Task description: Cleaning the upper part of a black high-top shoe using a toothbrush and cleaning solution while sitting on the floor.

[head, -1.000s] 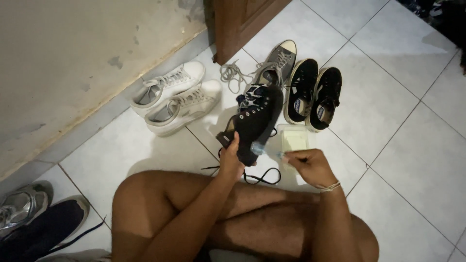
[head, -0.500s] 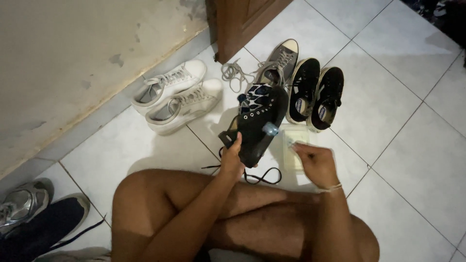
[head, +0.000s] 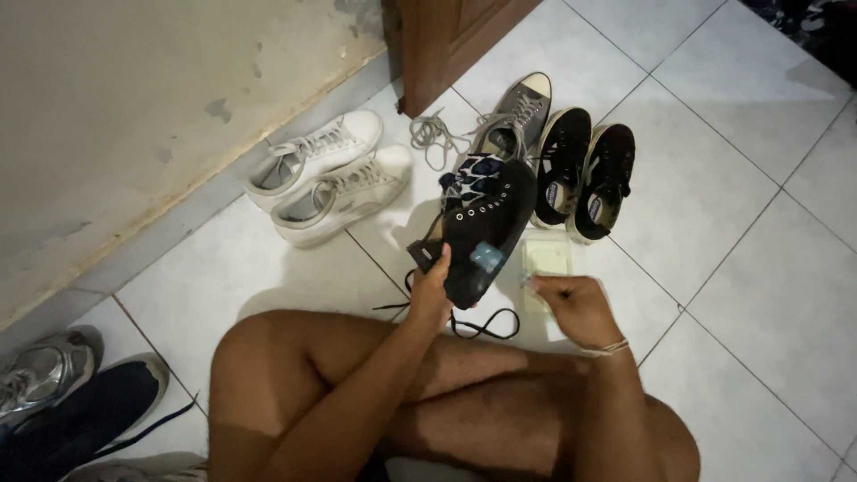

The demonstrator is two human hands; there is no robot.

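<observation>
Flanking the held black sneaker (head: 482, 234): white sneakers (head: 330, 174), black slip-ons (head: 585, 174).

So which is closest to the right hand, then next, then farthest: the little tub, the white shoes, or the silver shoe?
From the right hand:
1. Little pale tub, just beyond its fingers.
2. White shoes, far left by the wall.
3. Silver shoe, bottom-left corner.

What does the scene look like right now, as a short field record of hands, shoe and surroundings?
left hand: grips the black high-top shoe at its heel end, lifted off the floor
right hand: holds a small brush against the shoe's side
tub: pale, open, on the tile beside the right hand
nearby: white sneakers, grey sneaker, black low-top pair
loose lace: black, on the floor
</observation>
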